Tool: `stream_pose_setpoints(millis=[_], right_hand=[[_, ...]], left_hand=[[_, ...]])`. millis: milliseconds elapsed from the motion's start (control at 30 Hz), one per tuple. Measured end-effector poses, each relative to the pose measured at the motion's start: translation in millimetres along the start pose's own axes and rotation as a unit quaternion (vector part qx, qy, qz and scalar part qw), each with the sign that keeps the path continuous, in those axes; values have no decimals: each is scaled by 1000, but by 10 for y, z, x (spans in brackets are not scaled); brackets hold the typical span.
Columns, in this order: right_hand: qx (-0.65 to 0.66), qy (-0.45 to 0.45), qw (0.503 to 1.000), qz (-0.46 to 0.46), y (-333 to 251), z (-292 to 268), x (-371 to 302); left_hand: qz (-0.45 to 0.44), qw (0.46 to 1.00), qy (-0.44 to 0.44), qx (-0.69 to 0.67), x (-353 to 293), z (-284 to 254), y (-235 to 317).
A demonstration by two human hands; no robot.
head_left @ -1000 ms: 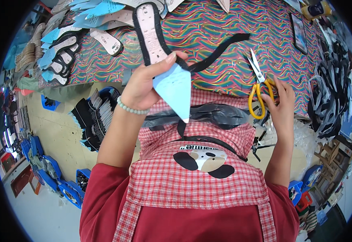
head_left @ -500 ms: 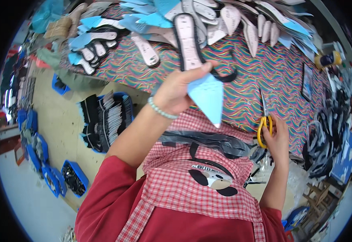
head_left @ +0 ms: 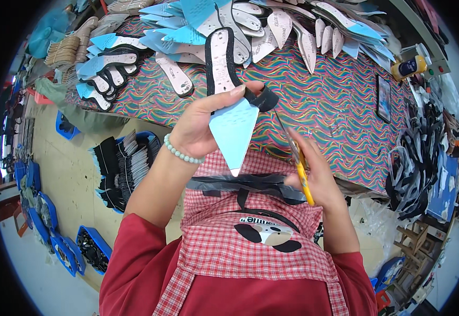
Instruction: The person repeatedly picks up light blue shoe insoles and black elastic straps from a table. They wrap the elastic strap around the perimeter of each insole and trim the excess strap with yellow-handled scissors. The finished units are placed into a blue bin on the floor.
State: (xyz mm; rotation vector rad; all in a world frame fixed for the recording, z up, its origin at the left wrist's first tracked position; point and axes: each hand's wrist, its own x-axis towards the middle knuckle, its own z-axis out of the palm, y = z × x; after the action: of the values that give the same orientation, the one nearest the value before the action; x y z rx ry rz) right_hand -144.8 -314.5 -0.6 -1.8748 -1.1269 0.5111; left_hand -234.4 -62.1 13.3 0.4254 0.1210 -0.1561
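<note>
My left hand [head_left: 198, 124] is closed around the middle of a shoe insole board [head_left: 234, 134], which has a pale heel half edged in black and a light blue pointed toe aimed toward me. From the board's right side a black strip [head_left: 265, 99] curls out beside my fingertips. Yellow-handled scissors [head_left: 302, 174] are in my right hand [head_left: 316, 171], their blades slanting up to the black strip. Whether the blades touch the strip I cannot tell. Behind my left hand, a loose insole board [head_left: 174, 73] lies on the patterned tabletop [head_left: 319, 116].
Piles of blue and pale insole boards [head_left: 187, 23] line the far side. At the right are a phone [head_left: 383, 98], a yellow bottle [head_left: 411, 67] and a heap of black strips [head_left: 411, 179]. Left of me stands a blue crate [head_left: 145, 138] of black-edged pieces.
My right hand has lifted the scissors and brought them left, up to the black strip. My left hand and the insole board have shifted slightly left in view.
</note>
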Motion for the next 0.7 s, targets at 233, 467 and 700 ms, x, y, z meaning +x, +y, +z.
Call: stream_pose_setpoints(millis=[233,467,700], right_hand=[[-83,68,994,-17,28,38,64],[-241,136,956,97,339,-376,-371],[70,136,986,63,-66,-218,65]], left_hand=[[-12,994,87,64,68,89,-128],[62,955,144,251,174,172,-259],[133,884,116,433,273,285,-666]])
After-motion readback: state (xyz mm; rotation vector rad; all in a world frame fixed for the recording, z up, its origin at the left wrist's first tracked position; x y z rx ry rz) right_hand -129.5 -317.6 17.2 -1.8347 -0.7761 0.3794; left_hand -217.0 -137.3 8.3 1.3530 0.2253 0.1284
